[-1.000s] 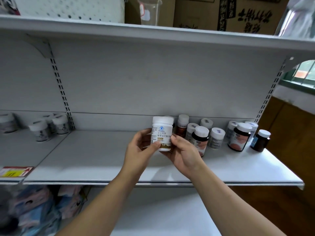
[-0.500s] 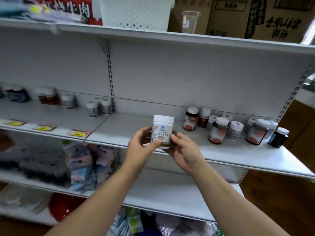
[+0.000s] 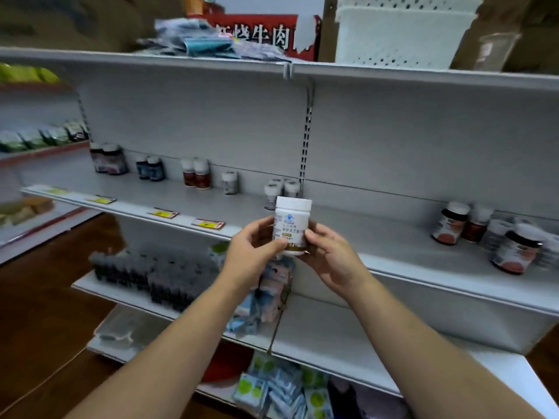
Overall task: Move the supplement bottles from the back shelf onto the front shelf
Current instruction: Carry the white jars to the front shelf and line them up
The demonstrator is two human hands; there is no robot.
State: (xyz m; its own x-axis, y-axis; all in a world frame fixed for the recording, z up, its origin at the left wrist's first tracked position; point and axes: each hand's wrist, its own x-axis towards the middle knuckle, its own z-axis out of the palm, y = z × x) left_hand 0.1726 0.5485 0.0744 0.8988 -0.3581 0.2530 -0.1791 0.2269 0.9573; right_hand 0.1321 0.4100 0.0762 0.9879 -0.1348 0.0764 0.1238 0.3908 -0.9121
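A white supplement bottle with a white cap is held upright in front of the grey shelf board, away from it. My left hand grips its left side, thumb across the label. My right hand holds its right side and base. Several dark and white bottles stand on the right part of the shelf. More bottles line the back of the left shelf section, with a white pair near the upright.
Yellow price tags sit on the left shelf's front edge. Packets and dark boxes fill lower shelves. A white perforated basket and red box stand on the top shelf. Wooden floor lies at left.
The view has swung left and pulled back from the shelf; the right-hand bottles now lie far to the right. Both hands still hold the white bottle, carried away from the shelf.
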